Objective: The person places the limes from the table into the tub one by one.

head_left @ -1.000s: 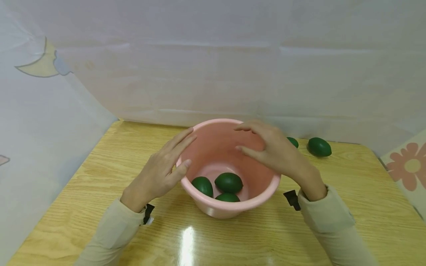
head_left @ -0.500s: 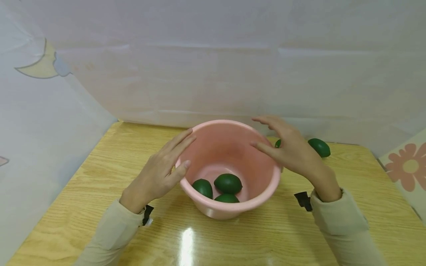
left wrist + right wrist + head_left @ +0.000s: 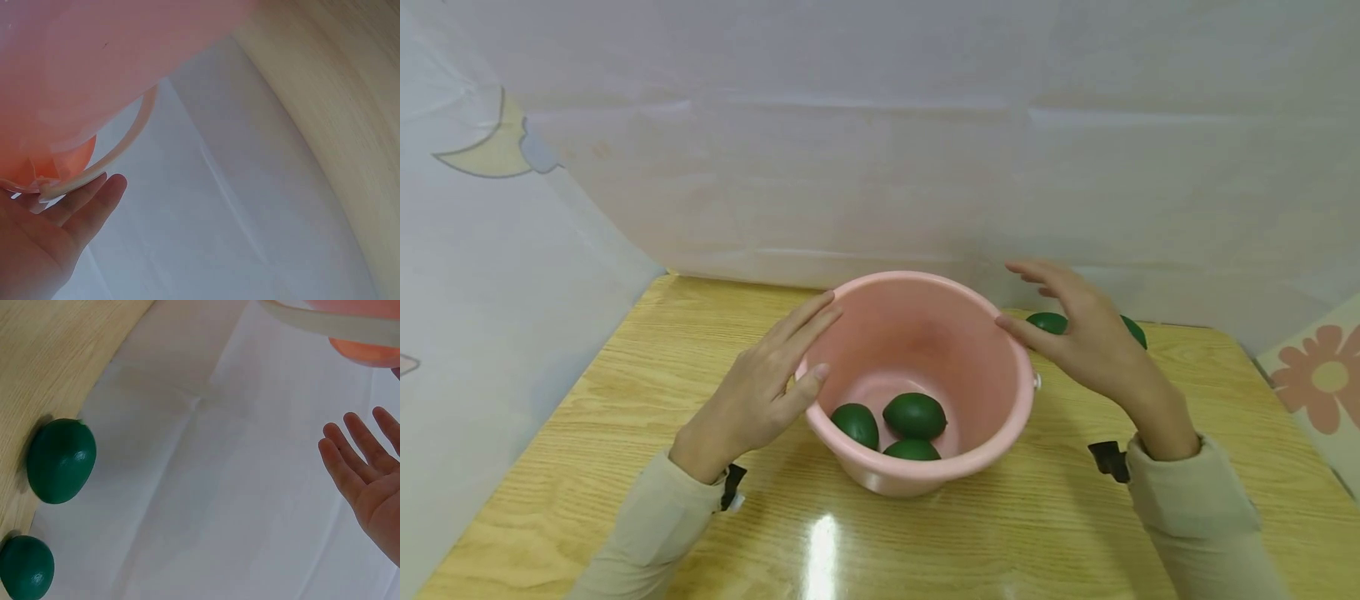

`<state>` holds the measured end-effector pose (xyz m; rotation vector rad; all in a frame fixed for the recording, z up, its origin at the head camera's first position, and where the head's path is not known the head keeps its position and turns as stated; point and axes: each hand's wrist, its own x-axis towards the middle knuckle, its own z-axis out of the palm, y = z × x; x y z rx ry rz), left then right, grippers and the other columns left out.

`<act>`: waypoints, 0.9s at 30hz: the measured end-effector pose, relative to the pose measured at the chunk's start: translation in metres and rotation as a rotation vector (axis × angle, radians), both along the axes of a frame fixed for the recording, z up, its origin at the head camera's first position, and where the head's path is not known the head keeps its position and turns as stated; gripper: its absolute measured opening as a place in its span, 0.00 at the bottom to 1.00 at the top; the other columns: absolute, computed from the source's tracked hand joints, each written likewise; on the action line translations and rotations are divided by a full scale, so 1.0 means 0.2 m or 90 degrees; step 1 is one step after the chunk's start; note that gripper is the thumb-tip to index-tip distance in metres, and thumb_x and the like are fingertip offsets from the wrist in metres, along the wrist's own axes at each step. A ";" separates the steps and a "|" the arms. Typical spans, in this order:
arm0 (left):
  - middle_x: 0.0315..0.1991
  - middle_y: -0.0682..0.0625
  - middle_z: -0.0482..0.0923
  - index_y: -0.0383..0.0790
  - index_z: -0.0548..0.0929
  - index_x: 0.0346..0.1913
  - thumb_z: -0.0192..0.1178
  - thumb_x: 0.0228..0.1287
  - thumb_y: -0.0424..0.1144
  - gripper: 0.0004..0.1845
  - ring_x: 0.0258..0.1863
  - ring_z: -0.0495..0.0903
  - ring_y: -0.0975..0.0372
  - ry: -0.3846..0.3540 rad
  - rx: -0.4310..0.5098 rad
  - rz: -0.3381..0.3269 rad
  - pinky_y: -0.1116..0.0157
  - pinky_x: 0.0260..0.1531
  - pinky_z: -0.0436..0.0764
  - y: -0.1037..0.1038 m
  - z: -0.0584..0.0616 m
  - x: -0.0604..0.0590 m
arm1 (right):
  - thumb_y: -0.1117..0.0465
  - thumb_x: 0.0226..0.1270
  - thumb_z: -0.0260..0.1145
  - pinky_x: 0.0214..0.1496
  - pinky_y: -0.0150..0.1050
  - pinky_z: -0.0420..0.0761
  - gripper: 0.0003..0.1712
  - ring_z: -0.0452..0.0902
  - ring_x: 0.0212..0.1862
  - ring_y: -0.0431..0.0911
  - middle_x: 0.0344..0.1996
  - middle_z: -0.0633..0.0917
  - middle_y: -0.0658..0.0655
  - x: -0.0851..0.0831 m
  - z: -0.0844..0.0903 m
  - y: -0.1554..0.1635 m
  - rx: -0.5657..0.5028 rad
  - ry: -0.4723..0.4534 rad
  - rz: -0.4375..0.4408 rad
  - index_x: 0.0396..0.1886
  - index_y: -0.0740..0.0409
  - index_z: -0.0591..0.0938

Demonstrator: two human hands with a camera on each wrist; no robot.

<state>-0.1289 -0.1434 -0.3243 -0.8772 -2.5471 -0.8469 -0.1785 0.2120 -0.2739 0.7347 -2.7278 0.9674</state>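
A pink plastic bucket (image 3: 925,467) stands in the middle of the table. Inside, at its bottom, lie three dark green lime-like fruits (image 3: 915,415). My left hand (image 3: 760,392) rests on the left of the rim with straight fingers; in the left wrist view its fingers (image 3: 100,209) lie by the handle (image 3: 134,128). Over the right side, my right hand (image 3: 1093,342) is spread and holds nothing, its thumb at or just above the rim. Behind it are two more green fruits, one (image 3: 1047,322) by the thumb, the other (image 3: 1135,331) partly hidden; the right wrist view shows both.
The wood-grain table (image 3: 700,533) ends at a pale hanging sheet (image 3: 880,183) close behind the bucket. A white handle pivot (image 3: 1037,381) sticks out at the bucket's right side. A sheet with a printed flower (image 3: 1330,375) borders the right edge.
My right hand has moved right, from above the bucket's opening to beyond its right rim, near the fruits outside. The left hand and the fruits have stayed put.
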 end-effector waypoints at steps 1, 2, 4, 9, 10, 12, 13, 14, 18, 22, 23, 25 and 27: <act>0.79 0.48 0.53 0.44 0.60 0.77 0.44 0.75 0.49 0.31 0.76 0.59 0.52 0.001 0.001 -0.001 0.46 0.58 0.77 0.00 0.00 0.00 | 0.53 0.65 0.70 0.63 0.59 0.71 0.36 0.69 0.68 0.57 0.70 0.71 0.55 0.00 0.00 0.01 -0.002 -0.007 -0.007 0.72 0.45 0.69; 0.79 0.48 0.53 0.44 0.60 0.77 0.44 0.76 0.50 0.31 0.76 0.60 0.52 0.001 0.002 -0.001 0.47 0.56 0.78 0.00 0.00 0.00 | 0.53 0.65 0.70 0.63 0.59 0.71 0.36 0.68 0.68 0.57 0.71 0.71 0.55 0.00 0.00 0.01 -0.004 -0.013 -0.012 0.72 0.45 0.69; 0.79 0.48 0.53 0.44 0.60 0.77 0.44 0.76 0.50 0.31 0.76 0.60 0.52 0.002 0.002 -0.002 0.48 0.54 0.79 0.00 0.00 0.00 | 0.53 0.65 0.70 0.62 0.60 0.70 0.37 0.68 0.68 0.57 0.71 0.71 0.55 0.01 0.00 0.02 -0.009 -0.019 -0.020 0.72 0.44 0.69; 0.79 0.48 0.53 0.45 0.60 0.77 0.44 0.76 0.50 0.31 0.76 0.59 0.52 0.001 0.003 -0.001 0.45 0.59 0.76 0.00 0.00 0.00 | 0.55 0.64 0.71 0.61 0.59 0.72 0.36 0.69 0.67 0.57 0.69 0.72 0.56 0.00 -0.01 0.05 -0.015 0.001 -0.013 0.72 0.47 0.70; 0.79 0.48 0.53 0.45 0.60 0.77 0.44 0.76 0.50 0.31 0.76 0.59 0.52 0.001 0.003 0.000 0.45 0.59 0.76 0.00 0.00 0.00 | 0.56 0.64 0.71 0.61 0.58 0.72 0.36 0.70 0.66 0.57 0.69 0.72 0.57 0.00 -0.01 0.05 -0.014 0.009 -0.011 0.71 0.48 0.70; 0.79 0.48 0.53 0.45 0.60 0.77 0.44 0.76 0.50 0.31 0.76 0.59 0.51 0.002 0.003 -0.001 0.44 0.60 0.76 0.00 0.00 0.00 | 0.58 0.63 0.72 0.61 0.56 0.72 0.36 0.71 0.66 0.58 0.68 0.73 0.58 -0.01 -0.02 0.06 -0.012 0.024 -0.007 0.71 0.50 0.71; 0.79 0.48 0.53 0.45 0.60 0.77 0.44 0.76 0.50 0.31 0.76 0.59 0.51 0.002 0.003 -0.001 0.44 0.61 0.75 0.00 0.00 0.00 | 0.58 0.63 0.72 0.61 0.55 0.72 0.36 0.71 0.65 0.58 0.68 0.74 0.58 -0.01 -0.02 0.06 -0.010 0.030 -0.006 0.71 0.51 0.71; 0.79 0.48 0.53 0.45 0.60 0.77 0.44 0.75 0.49 0.31 0.76 0.59 0.51 0.002 0.003 -0.002 0.44 0.61 0.75 0.00 0.00 0.00 | 0.58 0.63 0.72 0.61 0.55 0.72 0.36 0.71 0.65 0.58 0.68 0.74 0.58 -0.01 -0.03 0.07 -0.008 0.033 -0.007 0.70 0.51 0.71; 0.79 0.48 0.53 0.45 0.60 0.77 0.45 0.75 0.49 0.31 0.77 0.58 0.51 0.000 0.004 -0.002 0.43 0.64 0.73 0.01 0.00 0.00 | 0.58 0.63 0.72 0.61 0.56 0.72 0.35 0.72 0.64 0.58 0.66 0.75 0.59 -0.02 -0.04 0.08 -0.003 0.045 -0.010 0.69 0.53 0.73; 0.79 0.48 0.53 0.45 0.60 0.77 0.45 0.75 0.49 0.31 0.77 0.58 0.52 -0.001 0.003 -0.002 0.44 0.64 0.72 0.01 0.00 0.00 | 0.59 0.62 0.72 0.61 0.56 0.73 0.34 0.72 0.63 0.59 0.65 0.76 0.60 -0.03 -0.06 0.10 0.005 0.057 -0.012 0.68 0.54 0.73; 0.79 0.48 0.53 0.45 0.60 0.77 0.44 0.75 0.49 0.31 0.77 0.58 0.52 -0.001 0.003 -0.002 0.44 0.64 0.72 0.01 0.00 0.00 | 0.59 0.63 0.72 0.60 0.56 0.74 0.34 0.72 0.63 0.59 0.65 0.76 0.61 -0.04 -0.07 0.10 0.009 0.061 -0.011 0.68 0.55 0.74; 0.79 0.48 0.54 0.45 0.60 0.77 0.44 0.75 0.50 0.31 0.77 0.58 0.51 0.001 0.004 -0.002 0.43 0.64 0.72 0.01 0.00 0.00 | 0.59 0.63 0.72 0.60 0.57 0.74 0.34 0.72 0.62 0.60 0.65 0.76 0.62 -0.05 -0.08 0.11 0.014 0.068 -0.008 0.68 0.56 0.74; 0.79 0.48 0.54 0.45 0.60 0.77 0.44 0.75 0.50 0.31 0.76 0.59 0.51 0.002 0.004 -0.003 0.43 0.64 0.72 0.01 0.00 0.00 | 0.60 0.62 0.72 0.59 0.58 0.74 0.34 0.72 0.62 0.61 0.65 0.76 0.63 -0.05 -0.09 0.11 0.015 0.070 -0.005 0.68 0.56 0.74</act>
